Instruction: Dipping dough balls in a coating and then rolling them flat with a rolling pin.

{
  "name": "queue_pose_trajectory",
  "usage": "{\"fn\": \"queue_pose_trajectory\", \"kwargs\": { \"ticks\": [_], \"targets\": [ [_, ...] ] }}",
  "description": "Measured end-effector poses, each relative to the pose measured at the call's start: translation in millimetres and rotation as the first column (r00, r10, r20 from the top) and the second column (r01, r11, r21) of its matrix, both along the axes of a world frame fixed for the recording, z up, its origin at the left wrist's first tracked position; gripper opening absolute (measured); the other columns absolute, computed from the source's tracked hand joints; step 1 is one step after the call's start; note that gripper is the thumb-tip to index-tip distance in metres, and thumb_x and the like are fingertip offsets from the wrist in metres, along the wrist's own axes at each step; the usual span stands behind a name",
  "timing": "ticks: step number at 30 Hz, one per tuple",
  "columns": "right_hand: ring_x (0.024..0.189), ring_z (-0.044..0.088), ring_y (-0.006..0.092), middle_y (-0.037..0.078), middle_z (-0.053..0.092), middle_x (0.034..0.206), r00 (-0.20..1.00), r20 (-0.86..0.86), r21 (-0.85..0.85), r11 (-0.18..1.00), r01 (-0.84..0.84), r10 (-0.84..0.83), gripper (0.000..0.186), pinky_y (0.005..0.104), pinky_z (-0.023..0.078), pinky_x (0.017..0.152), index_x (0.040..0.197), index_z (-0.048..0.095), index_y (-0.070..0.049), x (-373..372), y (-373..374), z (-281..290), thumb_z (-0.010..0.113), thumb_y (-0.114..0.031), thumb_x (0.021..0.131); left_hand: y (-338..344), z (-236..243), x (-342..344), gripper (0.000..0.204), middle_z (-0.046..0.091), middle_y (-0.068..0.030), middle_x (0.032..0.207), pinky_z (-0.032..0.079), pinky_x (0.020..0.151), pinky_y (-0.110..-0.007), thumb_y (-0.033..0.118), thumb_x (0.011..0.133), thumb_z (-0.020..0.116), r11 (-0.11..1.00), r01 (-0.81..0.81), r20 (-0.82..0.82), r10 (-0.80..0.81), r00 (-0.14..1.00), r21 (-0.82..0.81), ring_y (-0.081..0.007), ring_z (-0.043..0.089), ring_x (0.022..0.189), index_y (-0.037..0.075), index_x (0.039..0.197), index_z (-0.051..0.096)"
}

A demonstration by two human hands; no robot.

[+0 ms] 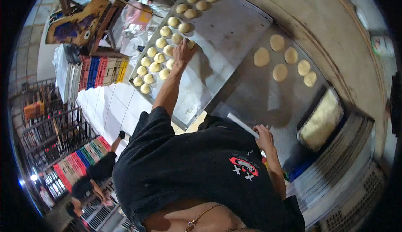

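Note:
My left hand (183, 52) is at the edge of the rows of dough balls on a large metal tray (222, 35). Its fingers are closed around a pale dough ball (191, 44), partly hidden by them. More dough balls (158, 58) stand in rows along the tray's left side. My right hand (264, 138) grips one end of a smooth white rod (242, 124), close to my body over the metal worktop (251, 91). Several flattened dough rounds (279, 72) lie farther out on that worktop.
A rectangular pan (321, 121) with something pale yellow in it stands at the worktop's right. Stacked trays (335, 158) are beside it. Colourful crates (102, 68) stand left of the dough tray. Another person (94, 173) bends over at the lower left.

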State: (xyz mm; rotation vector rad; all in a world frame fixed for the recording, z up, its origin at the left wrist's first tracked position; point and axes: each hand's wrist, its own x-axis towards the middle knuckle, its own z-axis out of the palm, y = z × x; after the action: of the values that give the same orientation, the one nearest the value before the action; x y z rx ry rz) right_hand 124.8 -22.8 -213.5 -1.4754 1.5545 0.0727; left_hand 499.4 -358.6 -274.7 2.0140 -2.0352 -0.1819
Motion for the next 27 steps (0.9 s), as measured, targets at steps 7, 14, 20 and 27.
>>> {"fn": "queue_pose_trajectory", "kwargs": {
  "ticks": [7, 14, 20, 27],
  "targets": [
    [0.097, 0.057, 0.0344, 0.012, 0.057, 0.100, 0.950, -0.032, -0.479, 0.839, 0.257, -0.310, 0.036, 0.0434, 0.047, 0.084, 0.103, 0.063, -0.007, 13.9, 63.7, -34.3, 0.067, 0.003, 0.069, 129.6, 23.4, -189.9, 0.031, 0.066, -0.0065, 0.105, 0.057, 0.063, -0.037, 0.027, 0.075, 0.075, 0.515, 0.810, -0.351, -0.840, 0.414, -0.279, -0.0280, 0.068, 0.081, 0.015, 0.101, 0.064],
    [0.096, 0.057, 0.0297, 0.008, 0.058, 0.097, 0.929, -0.070, -0.657, 0.718, 0.231, -0.363, 0.032, 0.0428, 0.047, 0.082, 0.107, 0.066, -0.009, 14.6, 102.9, -56.5, 0.061, -0.002, 0.077, 237.2, -1.7, -251.3, 0.066, 0.054, -0.0151, 0.115, 0.043, 0.090, -0.050, 0.057, 0.085, 0.057, 0.165, 0.986, -0.043, -0.985, 0.165, 0.018, -0.0319, 0.055, 0.109, 0.009, 0.130, 0.047],
    [0.095, 0.058, 0.0283, 0.007, 0.060, 0.100, 0.876, -0.055, -0.761, 0.588, 0.274, -0.479, 0.026, 0.0420, 0.045, 0.085, 0.106, 0.066, -0.006, 5.4, 106.0, -36.5, 0.063, -0.005, 0.081, 234.8, 29.5, -231.2, 0.069, 0.043, -0.0219, 0.140, 0.025, 0.109, -0.053, 0.047, 0.094, 0.048, 0.468, 0.882, -0.251, -0.862, 0.441, -0.060, -0.0356, 0.037, 0.134, -0.004, 0.138, 0.038],
    [0.134, 0.041, 0.0305, 0.017, 0.047, 0.141, 0.856, -0.192, -0.764, 0.621, 0.177, -0.480, 0.050, 0.0458, 0.029, 0.112, 0.134, 0.048, 0.001, -22.3, 41.5, -57.1, 0.052, -0.031, 0.096, 244.7, -7.6, -212.1, 0.068, 0.029, -0.0248, 0.151, 0.008, 0.117, -0.050, 0.037, 0.096, 0.042, 0.674, 0.737, -0.037, -0.737, 0.675, 0.051, -0.0338, 0.021, 0.144, -0.008, 0.144, 0.025]
  ]
}}
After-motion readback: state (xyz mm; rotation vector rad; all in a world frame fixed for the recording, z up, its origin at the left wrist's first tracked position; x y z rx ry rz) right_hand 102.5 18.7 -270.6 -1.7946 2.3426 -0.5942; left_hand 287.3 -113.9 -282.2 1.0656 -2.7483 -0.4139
